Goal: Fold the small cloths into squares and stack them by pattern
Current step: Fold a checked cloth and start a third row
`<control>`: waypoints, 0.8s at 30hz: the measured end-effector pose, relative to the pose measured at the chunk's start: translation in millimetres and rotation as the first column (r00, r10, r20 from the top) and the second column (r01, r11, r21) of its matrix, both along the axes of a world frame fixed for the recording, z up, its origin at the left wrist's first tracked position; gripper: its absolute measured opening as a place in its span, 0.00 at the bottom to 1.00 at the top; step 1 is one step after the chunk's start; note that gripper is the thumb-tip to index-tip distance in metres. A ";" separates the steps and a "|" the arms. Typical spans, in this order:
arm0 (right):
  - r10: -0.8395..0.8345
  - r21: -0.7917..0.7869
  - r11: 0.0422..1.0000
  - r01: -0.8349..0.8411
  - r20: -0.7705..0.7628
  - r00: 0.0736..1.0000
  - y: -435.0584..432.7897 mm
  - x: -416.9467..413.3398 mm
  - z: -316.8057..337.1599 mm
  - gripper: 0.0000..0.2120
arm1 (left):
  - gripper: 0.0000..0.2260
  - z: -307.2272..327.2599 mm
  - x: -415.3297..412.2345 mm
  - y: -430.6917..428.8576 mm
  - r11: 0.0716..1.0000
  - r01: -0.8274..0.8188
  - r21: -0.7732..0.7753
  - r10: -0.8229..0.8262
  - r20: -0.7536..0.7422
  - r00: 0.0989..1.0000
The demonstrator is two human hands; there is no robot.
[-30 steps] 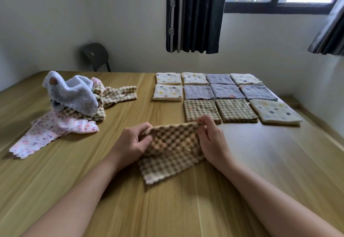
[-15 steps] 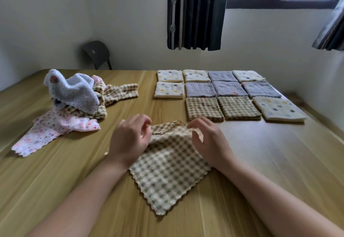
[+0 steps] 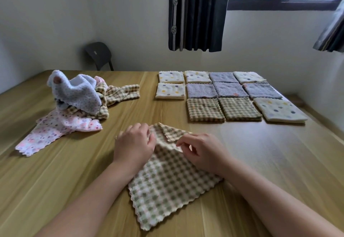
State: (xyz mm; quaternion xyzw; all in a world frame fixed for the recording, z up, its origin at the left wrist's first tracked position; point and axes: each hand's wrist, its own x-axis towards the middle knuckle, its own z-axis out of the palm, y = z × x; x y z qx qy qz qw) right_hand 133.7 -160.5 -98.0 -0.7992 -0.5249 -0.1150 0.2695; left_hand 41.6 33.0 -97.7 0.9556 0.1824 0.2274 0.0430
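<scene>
While eleven squares (image 3: 204, 109) lie folded, your left hand (image 3: 134, 143) and right hand (image 3: 204, 153) pinch a checked cloth (image 3: 167, 184); a heap (image 3: 78, 102) waits.

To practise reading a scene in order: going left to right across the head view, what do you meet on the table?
Pink spotted cloth → left hand → right hand → nearest cream spotted square. The checked cloth under the hands and the other folded squares overlap these, so they are left out.
</scene>
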 end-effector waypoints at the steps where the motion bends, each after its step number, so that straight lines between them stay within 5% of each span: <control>1: 0.001 0.009 1.000 -0.001 0.000 1.000 -0.2 -0.8 0.6 0.09 | 0.13 -1.7 -1.2 -3.4 1.000 -0.001 -0.014 0.000 -0.051 0.999; 5: -0.024 0.065 0.998 0.023 0.007 1.000 -1.5 -1.0 4.3 0.08 | 0.28 -11.7 -4.0 -9.0 0.994 0.044 -0.100 -0.072 -0.292 0.954; 12: -0.058 -0.072 0.996 0.056 -0.023 0.998 3.6 6.4 -9.9 0.10 | 0.31 -16.0 -3.1 4.6 0.982 0.129 -0.135 -0.175 -0.432 0.885; 18: -0.286 -0.187 0.939 0.288 0.039 0.958 -1.2 10.4 -9.6 0.19 | 0.48 -13.4 -5.6 17.8 0.952 0.267 -0.148 -0.305 -0.428 0.851; 24: -0.114 -0.247 0.965 0.093 -0.069 0.991 -2.6 -5.2 -11.6 0.20 | 0.38 -11.8 -15.5 17.5 0.951 0.242 -0.195 -0.282 -0.217 0.934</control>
